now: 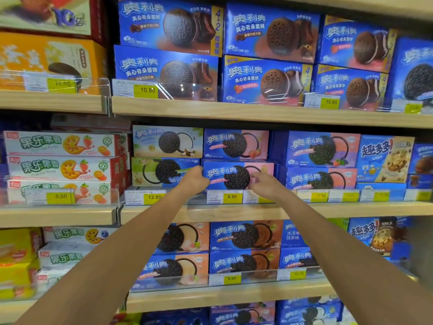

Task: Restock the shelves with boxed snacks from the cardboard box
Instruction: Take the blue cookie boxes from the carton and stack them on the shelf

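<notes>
Left hand: the left hand (195, 180) was reached out to the middle shelf, fingers curled round the left end of the pink box (216, 172), gripping it.
Right hand: the right hand (263, 184) was on the same box, near its right end; bent fingers pressed the front face beside the printed cookie, closed on the box. Thumb could not be made out.
Arms: both bare forearms ran up from the bottom edge of the head view and converged on the box.
Pink box: blue-and-pink, lying lengthwise, front face outward, in the lower row of its column on the middle shelf (210, 211). Its lower edge was hidden behind the clear tag rail.
Above: a second pink box (235, 144) of the same print sat directly on top, touching.
Left neighbour: a green box (161, 172) stood just beside it, with a coconut box (167, 141) stacked on that.
Right neighbour: two purple boxes (321, 148) were stacked in the next column, just beside.
Tags: a yellow 9.90 tag (232, 196) sat in the rail below the pink box; a 12.80 tag (154, 197) sat below the green box.
Top shelf: large blue cake boxes (168, 24), two high, side by side.
Lower shelf: peach boxes (185, 238) and chocolate boxes (246, 235), two high, behind another rail.
Left bay: white fruit boxes (61, 144), three high, with a 5.00 tag in front.
</notes>
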Available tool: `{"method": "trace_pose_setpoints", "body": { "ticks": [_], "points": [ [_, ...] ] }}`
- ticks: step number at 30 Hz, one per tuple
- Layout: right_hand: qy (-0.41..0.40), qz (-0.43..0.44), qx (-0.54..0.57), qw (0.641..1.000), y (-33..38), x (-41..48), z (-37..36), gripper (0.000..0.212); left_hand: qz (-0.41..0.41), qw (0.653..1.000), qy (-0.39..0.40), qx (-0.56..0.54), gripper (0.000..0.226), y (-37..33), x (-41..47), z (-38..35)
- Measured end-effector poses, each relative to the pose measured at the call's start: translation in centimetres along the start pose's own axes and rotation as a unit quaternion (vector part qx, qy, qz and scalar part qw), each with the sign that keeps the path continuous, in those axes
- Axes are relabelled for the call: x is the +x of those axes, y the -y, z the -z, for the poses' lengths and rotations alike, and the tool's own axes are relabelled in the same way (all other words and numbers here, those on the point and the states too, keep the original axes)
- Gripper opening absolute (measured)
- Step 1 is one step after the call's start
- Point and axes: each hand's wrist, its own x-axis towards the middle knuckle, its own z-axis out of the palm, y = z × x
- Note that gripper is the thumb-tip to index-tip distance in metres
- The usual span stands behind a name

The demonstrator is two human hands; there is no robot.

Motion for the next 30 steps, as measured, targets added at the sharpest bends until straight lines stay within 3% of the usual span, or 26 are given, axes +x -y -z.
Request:
{"method": "trace_pose_setpoints", "body": {
  "ticks": [4, 7, 11, 16, 19, 25, 30],
  "points": [
    [-0.117, -0.045, 0.052, 0.991, -1.0, 1.2, 0.0, 0.025, -0.004, 1.0, -0.004, 0.019, 0.024, 0.0, -0.3, 0.0],
    [-0.122, -0.061, 0.067, 0.988, -1.5, 2.2, -0.1, 0.005, -0.002, 1.0, 0.0, 0.024, 0.026, -0.1, -0.5, 0.1],
    [-0.122, -0.07, 0.075, 0.987, -1.3, 2.6, -0.4, 0.004, 0.0, 1.0, 0.015, 0.023, 0.025, 0.0, -0.8, 0.0],
    [-0.117, -0.084, 0.049, 0.988, -1.0, 2.7, -0.9, 0.033, -0.002, 1.0, 0.017, 0.015, 0.027, 0.1, -0.8, -0.1],
    [-0.122, -0.083, 0.039, 0.988, -1.0, 2.8, -1.1, 0.033, -0.004, 1.0, 0.011, 0.01, 0.036, 0.2, -0.8, -0.1],
    [-0.097, -0.057, 0.038, 0.993, -1.3, 2.5, -1.0, 0.029, -0.003, 0.999, 0.035, 0.001, 0.029, -0.4, -1.1, 0.0],
    [-0.109, -0.023, 0.093, 0.989, -1.5, 1.3, -1.0, 0.04, -0.026, 0.998, -0.052, -0.039, 0.043, -1.2, -2.4, 0.1]
  ]
}}
